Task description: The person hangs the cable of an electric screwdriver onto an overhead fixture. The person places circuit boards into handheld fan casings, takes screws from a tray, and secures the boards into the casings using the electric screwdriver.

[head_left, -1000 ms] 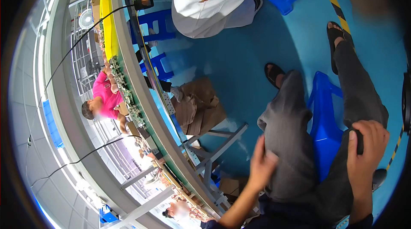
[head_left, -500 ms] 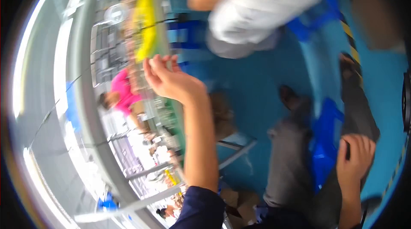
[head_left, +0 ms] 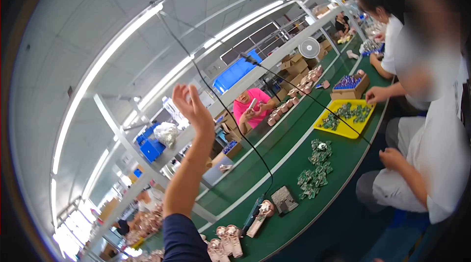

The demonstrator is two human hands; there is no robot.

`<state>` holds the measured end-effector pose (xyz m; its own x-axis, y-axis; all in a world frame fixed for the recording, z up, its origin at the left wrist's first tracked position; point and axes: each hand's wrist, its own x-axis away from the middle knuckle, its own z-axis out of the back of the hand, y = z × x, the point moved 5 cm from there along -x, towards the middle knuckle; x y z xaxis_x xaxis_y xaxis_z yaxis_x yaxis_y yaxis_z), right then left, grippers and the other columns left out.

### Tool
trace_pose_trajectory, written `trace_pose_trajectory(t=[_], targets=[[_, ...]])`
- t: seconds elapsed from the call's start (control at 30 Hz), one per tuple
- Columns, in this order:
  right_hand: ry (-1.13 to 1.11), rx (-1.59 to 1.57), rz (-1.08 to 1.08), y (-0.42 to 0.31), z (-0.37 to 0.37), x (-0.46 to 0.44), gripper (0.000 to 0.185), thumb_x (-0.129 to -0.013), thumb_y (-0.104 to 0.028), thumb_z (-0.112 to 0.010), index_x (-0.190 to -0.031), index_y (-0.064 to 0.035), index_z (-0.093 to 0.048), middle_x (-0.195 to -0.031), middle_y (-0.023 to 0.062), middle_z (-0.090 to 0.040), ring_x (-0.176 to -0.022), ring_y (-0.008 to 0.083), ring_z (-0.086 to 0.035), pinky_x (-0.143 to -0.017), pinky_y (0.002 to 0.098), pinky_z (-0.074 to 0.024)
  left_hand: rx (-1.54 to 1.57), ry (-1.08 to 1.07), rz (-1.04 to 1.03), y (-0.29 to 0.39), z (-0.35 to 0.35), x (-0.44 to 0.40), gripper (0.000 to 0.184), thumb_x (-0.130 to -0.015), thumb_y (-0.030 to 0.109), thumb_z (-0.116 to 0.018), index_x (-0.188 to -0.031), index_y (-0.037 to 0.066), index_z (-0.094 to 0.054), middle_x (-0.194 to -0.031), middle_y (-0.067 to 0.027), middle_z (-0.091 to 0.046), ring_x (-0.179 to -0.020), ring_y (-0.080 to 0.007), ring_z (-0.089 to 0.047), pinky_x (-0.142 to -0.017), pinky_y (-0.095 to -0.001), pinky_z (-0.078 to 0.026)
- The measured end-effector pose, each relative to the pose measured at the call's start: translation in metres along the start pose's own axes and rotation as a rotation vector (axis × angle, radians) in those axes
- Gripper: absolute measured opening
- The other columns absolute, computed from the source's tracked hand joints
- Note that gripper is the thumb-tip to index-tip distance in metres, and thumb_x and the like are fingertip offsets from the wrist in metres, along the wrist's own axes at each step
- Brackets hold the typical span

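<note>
The person's left hand (head_left: 194, 107) is raised at nine o'clock, its fingers slightly apart and loosely curled, clamped on nothing; the right hand is out of view, so I cannot tell how its fingers stand. The work's things lie on the green table (head_left: 265, 156): the handheld tool (head_left: 253, 214) at six o'clock, its tip end beside a pink piece (head_left: 260, 219), the grey block (head_left: 283, 199) at five, the circuit boards (head_left: 314, 176) at four and the yellow tray (head_left: 357, 133) at three. The likeliest mishap, I judge, is a snag: the black cable (head_left: 235, 137) hangs from overhead down to the tool, so a careless sweep of the raised arm could catch it and drag the tool into the pink piece or the block. A knock could also scatter the loose boards, some of which lie close to the table edge, or jolt the tray, where a co-worker's hand (head_left: 377, 95) reaches in at two to three o'clock. Counted: one raised hand, one tool, one grey block, one yellow tray, one box of blue parts (head_left: 343, 94) between two and three, and two adjoining heaps of boards outside the tray. Besides the piece by the tool, perhaps four pink pieces (head_left: 229, 240) lie near six o'clock, though the frame's lower edge cuts some off.
</note>
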<state>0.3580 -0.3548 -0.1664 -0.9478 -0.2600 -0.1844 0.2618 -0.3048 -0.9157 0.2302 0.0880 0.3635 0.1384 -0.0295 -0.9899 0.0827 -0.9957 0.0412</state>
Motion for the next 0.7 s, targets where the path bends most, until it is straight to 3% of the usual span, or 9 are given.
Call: trace_pose_trajectory(t=[0.13,0.2,0.23,0.3,0.37,0.47,0.53,0.63,0.7], targets=[[-0.240,-0.583,0.759,-0.203,-0.083,-0.139,0.009,-0.087,-0.005,-0.064,-0.093,0.0009,-0.063,-0.083,0.0158,-0.064,-0.073,0.0315,-0.063,-0.068,0.0395,-0.0503,-0.012,-0.033,0.073,-0.031,-0.013,-0.095,0.058,-0.096,0.040,-0.061,-0.136,0.001,-0.043,-0.124,-0.0142,-0.055,-0.115,-0.0205,-0.050,-0.096,-0.0340,-0.040],[-0.222,-0.573,0.881,-0.329,-0.075,-0.181,0.013,-0.081,0.000,-0.065,-0.094,-0.0031,-0.065,-0.081,0.0117,-0.065,-0.070,0.0309,-0.063,-0.063,0.0376,-0.0496,-0.059,-0.137,0.156,-0.011,-0.036,-0.148,0.064,-0.096,0.043,-0.060,-0.138,-0.001,-0.040,-0.126,-0.0170,-0.057,-0.118,-0.0214,-0.050,-0.100,-0.0334,-0.038],[-0.265,-0.631,0.930,-0.377,-0.076,-0.194,0.012,-0.083,-0.001,-0.064,-0.095,-0.0034,-0.065,-0.082,0.0114,-0.066,-0.073,0.0302,-0.063,-0.066,0.0372,-0.0503,-0.131,-0.147,0.164,-0.017,-0.043,-0.177,0.069,-0.093,0.052,-0.058,-0.140,0.003,-0.042,-0.122,-0.0083,-0.059,-0.111,-0.0169,-0.053,-0.093,-0.0332,-0.042],[-0.392,-0.793,0.923,-0.468,-0.073,-0.216,0.012,-0.084,-0.001,-0.064,-0.096,-0.0022,-0.065,-0.087,0.0128,-0.067,-0.079,0.0310,-0.065,-0.072,0.0375,-0.0514,-0.119,-0.228,0.333,-0.035,-0.061,-0.224,0.069,-0.093,0.055,-0.057,-0.138,0.006,-0.043,-0.124,-0.0077,-0.056,-0.108,-0.0178,-0.053,-0.089,-0.0338,-0.042],[-0.215,-0.761,1.100,-0.550,-0.073,-0.241,0.015,-0.087,-0.004,-0.062,-0.102,-0.0010,-0.063,-0.092,0.0130,-0.067,-0.087,0.0324,-0.063,-0.079,0.0401,-0.0497,-0.081,-0.334,0.458,-0.054,-0.081,-0.256,0.064,-0.092,0.058,-0.056,-0.132,0.009,-0.048,-0.124,-0.0062,-0.054,-0.104,-0.0185,-0.052,-0.088,-0.0353,-0.042],[-0.154,-0.656,1.054,-0.653,-0.108,-0.284,0.043,-0.094,-0.025,-0.056,-0.129,0.0013,-0.052,-0.118,0.0206,-0.062,-0.109,0.0373,-0.057,-0.097,0.0450,-0.0418,0.145,-0.280,0.473,-0.071,-0.101,-0.289,0.036,-0.101,0.033,-0.054,-0.123,0.005,-0.054,-0.089,-0.0030,-0.057,-0.076,-0.0117,-0.054,-0.071,-0.0269,-0.046],[-0.176,-0.608,1.023,-0.703,-0.158,-0.316,0.051,-0.095,-0.028,-0.056,-0.135,0.0017,-0.045,-0.123,0.0221,-0.059,-0.117,0.0393,-0.053,-0.101,0.0456,-0.0397,0.180,-0.280,0.488,-0.063,-0.102,-0.307,0.025,-0.103,0.022,-0.049,-0.112,0.001,-0.060,-0.071,-0.0001,-0.049,-0.058,-0.0084,-0.047,-0.057,-0.0238,-0.044],[-0.151,-0.599,0.914,-0.745,-0.202,-0.338,0.055,-0.097,-0.031,-0.056,-0.140,0.0003,-0.041,-0.126,0.0216,-0.059,-0.117,0.0358,-0.056,-0.100,0.0428,-0.0422,0.241,-0.247,0.524,-0.054,-0.100,-0.309,0.026,-0.103,0.021,-0.048,-0.105,0.000,-0.064,-0.067,0.0019,-0.043,-0.053,-0.0057,-0.039,-0.046,-0.0235,-0.037],[-0.709,-0.783,0.690,-0.766,-0.221,-0.330,0.051,-0.099,-0.031,-0.054,-0.138,-0.0009,-0.043,-0.108,0.0160,-0.067,-0.094,0.0258,-0.066,-0.082,0.0362,-0.0512,0.258,-0.224,0.616,-0.050,-0.100,-0.307,0.023,-0.103,0.020,-0.049,-0.103,0.002,-0.064,-0.066,0.0026,-0.043,-0.053,-0.0043,-0.038,-0.044,-0.0220,-0.034]])
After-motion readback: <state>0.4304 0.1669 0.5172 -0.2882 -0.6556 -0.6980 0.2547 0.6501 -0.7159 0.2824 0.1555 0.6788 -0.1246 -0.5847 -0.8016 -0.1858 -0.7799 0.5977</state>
